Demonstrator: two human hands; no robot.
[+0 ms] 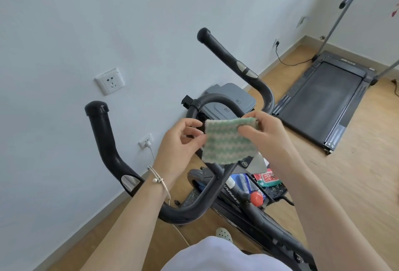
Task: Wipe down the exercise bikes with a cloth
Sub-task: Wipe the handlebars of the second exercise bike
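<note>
Now, the person stands at the rear of a black exercise bike (218, 184) and holds a small green-and-white woven cloth (228, 141) up in the air above its handlebar stem, not touching the bike.

- Cloth: spread flat, face toward the person. Its slightly longer axis runs hand to hand, across the bike, with the right end tilted a little higher. The lower edge hangs free.
- Left hand (183, 139): thumb and fingertips pinch the cloth's left edge. A thin silver bracelet (158, 181) sits on the wrist.
- Right hand (263, 130): thumb and curled fingers pinch the upper right corner.
- Bike: the frame runs from the person toward the white wall (108, 22). Both handlebar horns rise and point toward the wall: the left horn (103, 136) is well left of the hands, the right horn (228, 54) above them. A grey console (228, 102) sits just behind the cloth, partly hidden by it. A red round knob (257, 198) sits on the frame below.
- Surroundings: a dark treadmill (323, 98) lies on the wooden floor (356, 184) to the right, and a white wall socket (110, 80) is on the left.
</note>
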